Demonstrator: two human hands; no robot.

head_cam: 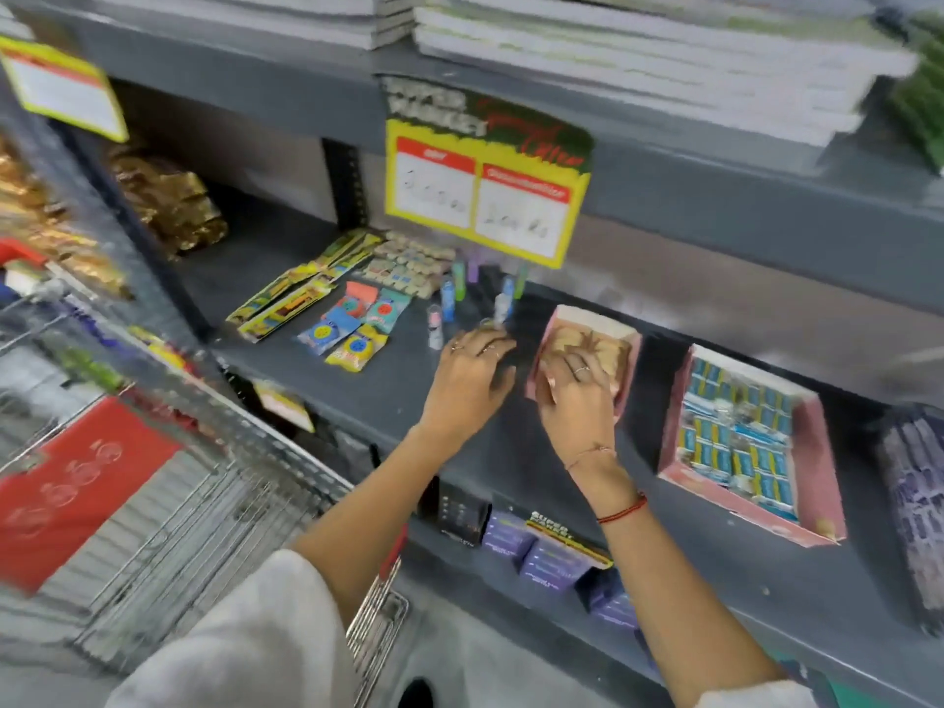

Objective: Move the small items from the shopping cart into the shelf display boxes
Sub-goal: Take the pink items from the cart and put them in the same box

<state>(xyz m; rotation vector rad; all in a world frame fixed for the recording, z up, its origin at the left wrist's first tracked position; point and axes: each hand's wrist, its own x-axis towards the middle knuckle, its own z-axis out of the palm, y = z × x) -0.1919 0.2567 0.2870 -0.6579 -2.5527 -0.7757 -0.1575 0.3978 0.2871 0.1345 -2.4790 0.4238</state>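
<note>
My left hand reaches over the grey shelf, fingers bent and thumb apart, fingertips touching a small clear tube among several small coloured tubes. My right hand lies spread over tan items in a small pink display box, with the thumb at the box's near left wall. A larger pink display box full of blue and yellow packets sits to the right. The wire shopping cart stands at the left, with a red flap inside. The picture is blurred.
Flat toy packets and yellow card packs lie left of the tubes. A yellow price sign hangs from the shelf above. Gold bags fill the back left. Purple boxes sit on the lower shelf. Stacked notebooks lie on top.
</note>
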